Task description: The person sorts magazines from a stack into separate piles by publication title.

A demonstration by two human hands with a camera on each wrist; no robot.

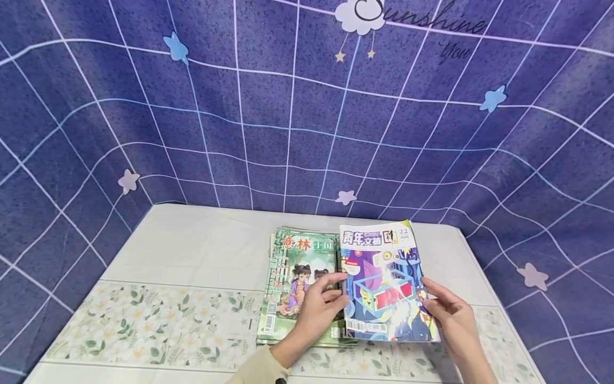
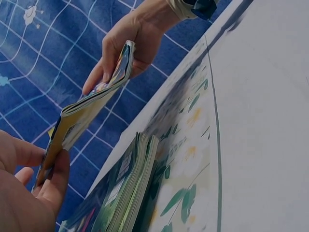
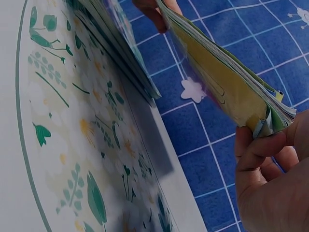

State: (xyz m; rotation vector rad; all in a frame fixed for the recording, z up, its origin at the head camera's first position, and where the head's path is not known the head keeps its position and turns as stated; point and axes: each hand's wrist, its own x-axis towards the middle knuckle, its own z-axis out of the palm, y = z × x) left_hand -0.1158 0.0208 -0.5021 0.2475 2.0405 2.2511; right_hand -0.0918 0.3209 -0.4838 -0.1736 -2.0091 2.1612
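A blue magazine (image 1: 384,288) is up in the air over the counter (image 1: 201,240), and two hands hold it. The left hand (image 1: 321,304) has a pinching grip on its left side. The right hand (image 1: 453,320) has its grip on the other side, with the thumb and fingers bent around the edge. The magazine has a white top with big purple writing, and its front faces up. Light makes a shiny spot on it.

Just beside it, to the left, a pile of green magazines (image 1: 292,272) lies flat on the counter. The blue magazine gets in the way and hides some of the pile's right side. The left hand and arm also cover part of the top green cover. A pale sleeve (image 1: 261,368) is on that arm.

The counter is white with a strip of flowers (image 1: 182,320) across it. Behind it hangs a blue and purple curtain (image 1: 268,117) with lines, stars and a white cloud (image 1: 355,24).
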